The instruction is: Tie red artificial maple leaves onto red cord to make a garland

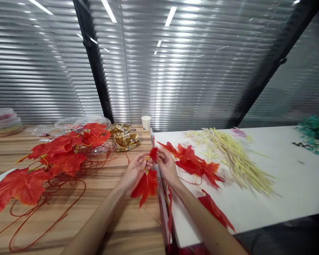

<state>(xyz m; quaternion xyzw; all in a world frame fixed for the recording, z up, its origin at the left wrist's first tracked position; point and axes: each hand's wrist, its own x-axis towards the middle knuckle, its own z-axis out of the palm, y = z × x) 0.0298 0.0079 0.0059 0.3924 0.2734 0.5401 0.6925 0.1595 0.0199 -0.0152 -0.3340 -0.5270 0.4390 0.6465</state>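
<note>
Over the seam between the two tables, my left hand is closed in a pinch on an artificial red maple leaf, near its yellow stem. The leaf hangs below the fingers. Close beside it, my right hand pinches a small red leaf piece between thumb and fingers. The exact contact of the fingertips is partly hidden. More red maple leaves on a red string lie just right of my right hand, and another red leaf rests by the white table's front edge.
On the wooden table, a heap of red maple leaves lies with tangled red cord. Behind are gold wrappers, a paper cup and plastic tubs. The white table holds yellow stems and teal foliage.
</note>
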